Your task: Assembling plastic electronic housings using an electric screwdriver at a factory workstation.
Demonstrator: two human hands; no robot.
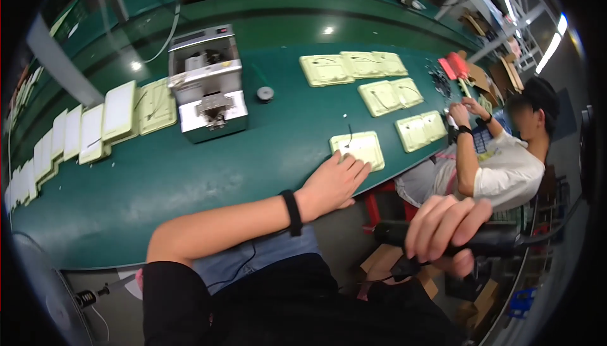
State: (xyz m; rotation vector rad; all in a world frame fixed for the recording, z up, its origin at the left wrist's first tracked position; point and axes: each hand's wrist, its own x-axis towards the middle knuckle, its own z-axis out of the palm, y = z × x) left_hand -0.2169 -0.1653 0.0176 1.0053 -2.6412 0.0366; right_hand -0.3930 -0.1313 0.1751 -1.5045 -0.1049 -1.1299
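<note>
My left hand (333, 185) reaches over the table edge, its stretched fingers lying on the near left part of a pale yellow plastic housing (367, 146). A short dark wire (350, 132) stands up from that housing. Off the table to the right, my right hand (446, 229) is wrapped round what looks like a black corded electric screwdriver (492, 240), held roughly level. Its cable runs off to the right. Slight blur covers the right hand, and the tool's tip cannot be made out.
A grey-white bench machine (208, 80) stands on the green table (272, 175), beside a small round grey part (265, 94). White-topped housings (120, 107) line the left; more housings (327, 70) lie at the back right. A co-worker (506, 156) sits at right, handling parts near a red object (454, 66).
</note>
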